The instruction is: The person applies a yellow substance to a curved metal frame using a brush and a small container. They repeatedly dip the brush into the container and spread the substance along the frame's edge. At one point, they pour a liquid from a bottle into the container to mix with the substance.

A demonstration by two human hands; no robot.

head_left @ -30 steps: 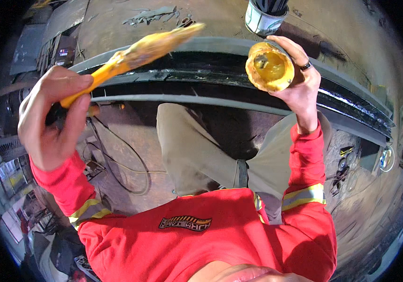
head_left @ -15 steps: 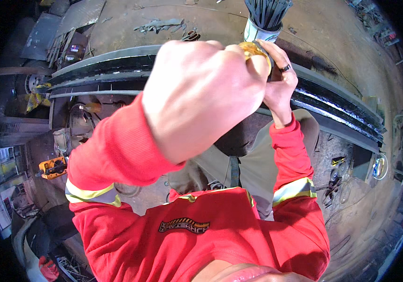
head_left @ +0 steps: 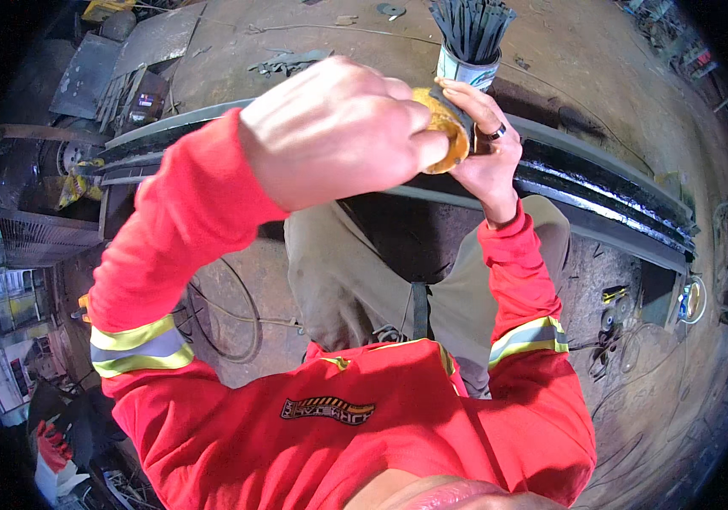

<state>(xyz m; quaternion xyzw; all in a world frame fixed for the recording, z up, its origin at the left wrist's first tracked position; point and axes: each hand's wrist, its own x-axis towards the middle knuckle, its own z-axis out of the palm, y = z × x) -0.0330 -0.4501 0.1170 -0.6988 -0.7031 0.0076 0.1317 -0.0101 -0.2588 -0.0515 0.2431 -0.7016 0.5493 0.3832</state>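
High in front of my chest, my two hands meet at a yellow curved piece [head_left: 437, 112] with a rounded, tube-like rim and a dark strip along its right side. My left hand [head_left: 338, 136] is curled in a fist with its back turned up, thumb and finger pressed at the rim. From the right, my right hand [head_left: 493, 161], a dark ring on one finger, grips the piece by the dark strip. My left hand hides part of the piece, so its exact kind does not show. Both sleeves are red with reflective bands.
A long dark steel beam [head_left: 585, 183] lies across in front of my legs. Beyond it stands a white bucket [head_left: 464, 75] full of dark flat strips [head_left: 473, 30]. A grey rag-like heap [head_left: 289, 62] lies farther off. A hose [head_left: 255, 327] loops on the floor at left.
Both hands have moved slightly left with the yellow piece, the left one farther. More of the piece and its rim shows now.
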